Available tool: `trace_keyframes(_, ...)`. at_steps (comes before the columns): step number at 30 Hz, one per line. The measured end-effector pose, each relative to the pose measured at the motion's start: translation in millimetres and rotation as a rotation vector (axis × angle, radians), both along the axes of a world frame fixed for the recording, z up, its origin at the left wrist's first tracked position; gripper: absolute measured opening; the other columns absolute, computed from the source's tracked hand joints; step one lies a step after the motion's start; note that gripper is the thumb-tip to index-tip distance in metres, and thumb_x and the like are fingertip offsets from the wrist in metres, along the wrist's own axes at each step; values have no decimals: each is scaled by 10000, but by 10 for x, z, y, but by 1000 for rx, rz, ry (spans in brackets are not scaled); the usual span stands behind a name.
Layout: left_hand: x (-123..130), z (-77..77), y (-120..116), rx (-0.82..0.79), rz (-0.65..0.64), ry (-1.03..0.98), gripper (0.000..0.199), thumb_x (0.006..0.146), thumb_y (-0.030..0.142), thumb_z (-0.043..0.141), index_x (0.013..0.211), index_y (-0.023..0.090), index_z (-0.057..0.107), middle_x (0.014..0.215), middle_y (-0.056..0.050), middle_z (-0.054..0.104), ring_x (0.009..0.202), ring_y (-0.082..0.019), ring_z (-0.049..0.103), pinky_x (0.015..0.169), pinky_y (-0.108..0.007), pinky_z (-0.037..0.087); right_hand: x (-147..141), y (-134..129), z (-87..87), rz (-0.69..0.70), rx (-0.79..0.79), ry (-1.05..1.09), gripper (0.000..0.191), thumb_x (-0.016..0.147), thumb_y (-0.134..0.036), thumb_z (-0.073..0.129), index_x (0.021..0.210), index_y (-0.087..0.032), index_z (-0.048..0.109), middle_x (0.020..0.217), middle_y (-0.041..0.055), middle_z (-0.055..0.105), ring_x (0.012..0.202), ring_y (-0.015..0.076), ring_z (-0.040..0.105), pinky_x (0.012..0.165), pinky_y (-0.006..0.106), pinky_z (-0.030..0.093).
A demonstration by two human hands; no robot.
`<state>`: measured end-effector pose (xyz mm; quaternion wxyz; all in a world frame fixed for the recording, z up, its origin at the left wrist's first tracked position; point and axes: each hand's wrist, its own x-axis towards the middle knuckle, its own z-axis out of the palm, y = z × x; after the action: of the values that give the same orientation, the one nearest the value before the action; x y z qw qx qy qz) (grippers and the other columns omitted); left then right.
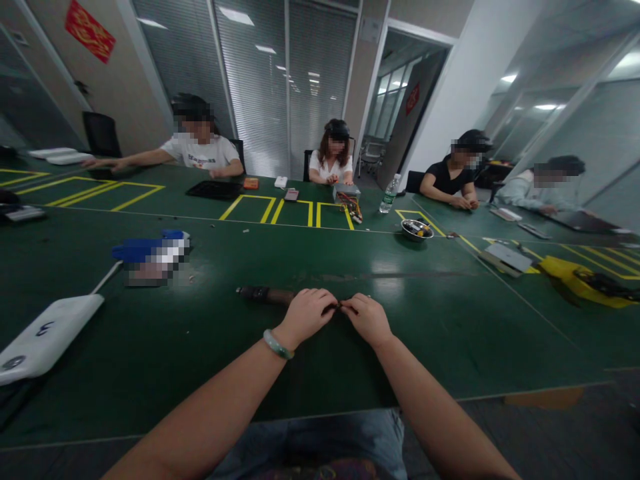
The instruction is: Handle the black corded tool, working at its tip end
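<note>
My left hand [311, 315], with a pale green bangle [279, 344] on its wrist, is closed in a pinch low over the green table. My right hand [367, 317] pinches from the other side, its fingertips almost meeting the left ones. A small dark piece shows between the fingertips; its kind cannot be made out. A dark brown, tube-like thing [275, 295] with a black collar and a silvery tip lies to the left, its right end hidden behind my left hand. Whether it joins the piece between my fingers cannot be seen.
A white device [53, 337] with a cable lies left, near a blue item [137, 251]. Farther off are a metal bowl of parts [417, 231], a water bottle [389, 195], a power supply with wires [347, 194] and a yellow bag [583, 280]. Several people sit opposite.
</note>
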<state>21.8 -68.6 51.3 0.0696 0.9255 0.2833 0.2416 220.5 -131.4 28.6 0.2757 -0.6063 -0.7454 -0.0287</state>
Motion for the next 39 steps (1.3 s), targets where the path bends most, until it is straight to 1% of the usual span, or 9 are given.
trace_keyframes(5,-11,12,-4,3,-3,4,120,914,277,563,1003,241,636,1029,-22,643,943,-190,594,847,-348,430,19,6,2,29,-25,0,117,917,-254,614,973,-233,715,926,19,672,851,132,614,813,243,454)
trace_keyframes(11,-10,29,-9,-12,1,1,111,913,280,560,982,241,639,1017,-19,644,941,-189,594,841,-344,427,23,15,-2,-33,-22,-18,109,913,-259,618,959,-234,713,923,17,668,849,141,614,784,250,451)
trace_keyframes(19,2,18,-5,-13,10,-13,95,891,269,594,966,247,648,1009,-7,648,947,-188,594,840,-344,427,-6,7,17,6,-46,-87,124,923,-254,603,963,-237,719,917,20,669,867,137,615,815,256,450)
trace_keyframes(27,0,-16,7,-11,5,-5,78,901,267,592,953,259,649,1031,4,649,954,-185,594,842,-351,429,8,3,-14,63,-46,-23,123,924,-274,608,951,-230,719,923,26,673,870,141,616,823,250,456)
trace_keyframes(32,8,-22,6,-6,2,-15,92,909,273,581,961,250,653,1036,-7,651,965,-192,592,846,-355,429,-7,20,-51,49,-15,-4,140,933,-270,595,971,-219,721,922,30,670,859,135,615,825,243,456)
trace_keyframes(39,17,-8,-1,-3,6,-4,78,903,259,581,945,243,645,1019,-9,659,949,-198,602,832,-362,437,-11,88,-62,17,-5,-78,156,939,-267,585,1003,-233,724,923,30,663,850,144,613,818,254,450)
